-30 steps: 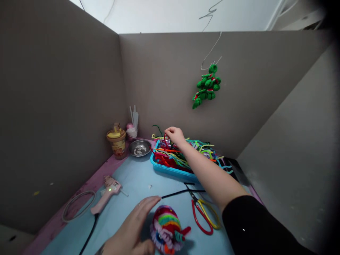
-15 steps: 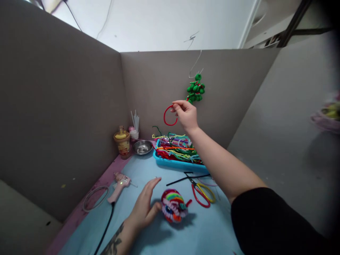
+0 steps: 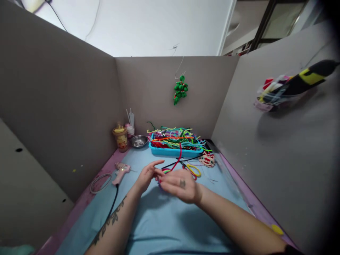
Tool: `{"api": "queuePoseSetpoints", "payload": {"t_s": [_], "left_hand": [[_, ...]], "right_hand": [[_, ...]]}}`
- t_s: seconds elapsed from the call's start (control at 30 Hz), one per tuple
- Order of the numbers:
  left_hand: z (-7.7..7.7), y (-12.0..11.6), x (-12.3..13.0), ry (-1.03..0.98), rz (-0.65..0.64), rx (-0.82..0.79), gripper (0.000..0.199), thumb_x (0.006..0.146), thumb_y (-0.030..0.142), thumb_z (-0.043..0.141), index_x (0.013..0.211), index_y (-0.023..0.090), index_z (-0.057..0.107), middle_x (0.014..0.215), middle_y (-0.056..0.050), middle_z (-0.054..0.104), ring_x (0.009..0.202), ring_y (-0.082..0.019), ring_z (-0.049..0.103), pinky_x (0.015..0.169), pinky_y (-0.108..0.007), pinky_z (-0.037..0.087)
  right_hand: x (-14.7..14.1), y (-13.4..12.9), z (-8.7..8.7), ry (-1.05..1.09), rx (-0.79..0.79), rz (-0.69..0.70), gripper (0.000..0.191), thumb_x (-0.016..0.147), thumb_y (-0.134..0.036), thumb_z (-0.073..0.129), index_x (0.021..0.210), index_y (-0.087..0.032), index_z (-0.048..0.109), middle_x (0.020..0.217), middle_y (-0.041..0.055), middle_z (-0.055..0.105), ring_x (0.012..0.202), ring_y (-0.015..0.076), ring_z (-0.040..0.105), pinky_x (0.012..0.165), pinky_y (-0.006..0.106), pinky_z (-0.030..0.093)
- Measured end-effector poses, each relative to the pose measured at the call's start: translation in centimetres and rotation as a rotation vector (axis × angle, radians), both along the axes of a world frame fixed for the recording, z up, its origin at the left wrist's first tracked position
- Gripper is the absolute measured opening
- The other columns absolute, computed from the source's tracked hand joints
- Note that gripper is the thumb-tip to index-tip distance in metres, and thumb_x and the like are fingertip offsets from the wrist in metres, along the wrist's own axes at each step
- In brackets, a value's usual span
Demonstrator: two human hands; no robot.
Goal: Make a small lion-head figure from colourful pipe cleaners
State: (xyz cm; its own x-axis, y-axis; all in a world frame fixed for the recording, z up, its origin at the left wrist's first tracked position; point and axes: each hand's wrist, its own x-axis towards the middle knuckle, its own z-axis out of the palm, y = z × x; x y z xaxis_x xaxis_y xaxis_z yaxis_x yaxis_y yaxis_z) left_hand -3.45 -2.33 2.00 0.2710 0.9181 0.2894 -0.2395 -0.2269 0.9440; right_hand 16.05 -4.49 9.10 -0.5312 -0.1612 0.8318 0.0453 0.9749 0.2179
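Observation:
My right hand reaches in from the right, its back toward me and its fingers pressed together around a red pipe cleaner. The pipe cleaner rises from behind the fingers. A striped fuzzy ball sits on the blue cloth, largely covered by this hand. On its left, my left hand has its fingers stretched and apart, close to the right fingertips. Whether it touches the ball is hidden. Red-and-yellow-handled scissors and a black pipe cleaner lie just behind.
A blue tray of coloured pipe cleaners stands at the back. Left lie a pink glue gun with a cable, a metal bowl and a lidded cup. A knitted-looking piece lies right; a holder hangs on the right wall.
My right hand has come down from above the tray to the ball with the red pipe cleaner. My left hand stays at the ball's left. The view has turned right.

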Motion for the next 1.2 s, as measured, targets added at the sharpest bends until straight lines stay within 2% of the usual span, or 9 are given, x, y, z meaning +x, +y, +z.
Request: {"api": "queuePoseSetpoints", "payload": {"t_s": [0.1,0.23,0.37,0.5,0.6,0.77,0.87,1.0,1.2], "left_hand": [[0.3,0.0,0.0,-0.196,-0.158,-0.107,0.068,0.079,0.066,0.059,0.128,0.018,0.056,0.087,-0.009,0.074,0.068,-0.016,0.068,0.065,-0.026,0.049],[0.7,0.1,-0.3,-0.323,-0.204,-0.146,0.059,0.074,0.047,0.076,0.125,0.024,0.057,0.105,-0.008,0.072,0.085,-0.018,0.071,0.075,-0.028,0.054],[0.6,0.3,-0.5,-0.360,-0.006,-0.131,0.060,0.065,0.024,0.085,0.119,0.026,0.059,0.110,-0.003,0.069,0.084,-0.014,0.071,0.077,-0.024,0.054],[0.1,0.0,-0.4,-0.363,0.218,-0.085,0.053,0.059,0.023,0.087,0.107,0.022,0.063,0.094,-0.002,0.072,0.081,-0.016,0.072,0.079,-0.028,0.055],[0.0,-0.6,0.1,-0.290,0.310,-0.011,0.045,0.058,0.025,0.087,0.098,0.019,0.065,0.087,-0.003,0.072,0.080,-0.018,0.072,0.080,-0.032,0.056],[0.7,-1.8,1.5,-0.102,0.422,0.166,0.029,0.069,0.031,0.080,0.091,0.017,0.067,0.083,-0.004,0.073,0.081,-0.019,0.072,0.080,-0.034,0.056],[1.3,-2.7,2.0,0.057,0.495,0.324,0.019,0.079,0.033,0.071,0.090,0.017,0.068,0.084,-0.006,0.073,0.080,-0.018,0.070,0.078,-0.032,0.056],[2.1,-3.4,1.6,0.352,0.612,0.643,0.014,0.088,0.029,0.060,0.093,0.019,0.069,0.094,-0.008,0.072,0.090,-0.018,0.067,0.084,-0.035,0.054],[1.9,-2.0,1.4,0.723,0.615,0.876,0.019,0.092,0.024,0.053,0.103,0.021,0.068,0.104,-0.009,0.069,0.098,-0.019,0.063,0.089,-0.036,0.051]], "right_hand": [[-0.3,-1.0,-0.3,-0.054,0.135,0.009,0.015,0.086,-0.010,0.058,0.097,-0.015,0.067,0.085,0.0083,0.074,0.078,0.0181,0.069,0.065,0.029,0.057],[-0.6,0.0,-1.1,-0.052,0.098,-0.015,0.016,0.087,-0.010,0.056,0.099,-0.015,0.066,0.086,0.0086,0.073,0.080,0.0171,0.068,0.068,0.029,0.057],[-0.5,1.1,-3.2,-0.001,-0.054,-0.120,0.023,0.090,-0.011,0.050,0.108,-0.019,0.062,0.094,0.0086,0.073,0.088,0.0176,0.068,0.075,0.032,0.056],[-0.6,0.9,-5.3,0.079,-0.296,-0.236,0.024,0.089,-0.010,0.049,0.105,-0.020,0.064,0.092,0.0083,0.073,0.084,0.0178,0.066,0.076,0.033,0.055],[-0.6,0.4,-6.4,0.172,-0.443,-0.337,0.024,0.090,-0.013,0.049,0.105,-0.021,0.066,0.090,0.0078,0.073,0.083,0.0191,0.066,0.077,0.035,0.054],[0.2,0.1,-7.1,0.250,-0.577,-0.412,0.023,0.093,-0.018,0.050,0.105,-0.021,0.069,0.092,0.0070,0.075,0.085,0.0203,0.067,0.081,0.037,0.052],[1.1,0.0,-6.9,0.240,-0.589,-0.375,0.024,0.093,-0.019,0.049,0.105,-0.022,0.070,0.093,0.0069,0.074,0.087,0.0207,0.066,0.082,0.038,0.051],[1.9,0.4,-6.3,0.238,-0.565,-0.328,0.025,0.092,-0.017,0.049,0.103,-0.022,0.070,0.092,0.0067,0.073,0.087,0.0211,0.064,0.082,0.040,0.049],[3.5,2.0,-6.0,0.358,-0.609,-0.432,0.018,0.090,-0.020,0.053,0.089,-0.022,0.071,0.083,0.0057,0.071,0.081,0.0213,0.062,0.080,0.039,0.048]]}}
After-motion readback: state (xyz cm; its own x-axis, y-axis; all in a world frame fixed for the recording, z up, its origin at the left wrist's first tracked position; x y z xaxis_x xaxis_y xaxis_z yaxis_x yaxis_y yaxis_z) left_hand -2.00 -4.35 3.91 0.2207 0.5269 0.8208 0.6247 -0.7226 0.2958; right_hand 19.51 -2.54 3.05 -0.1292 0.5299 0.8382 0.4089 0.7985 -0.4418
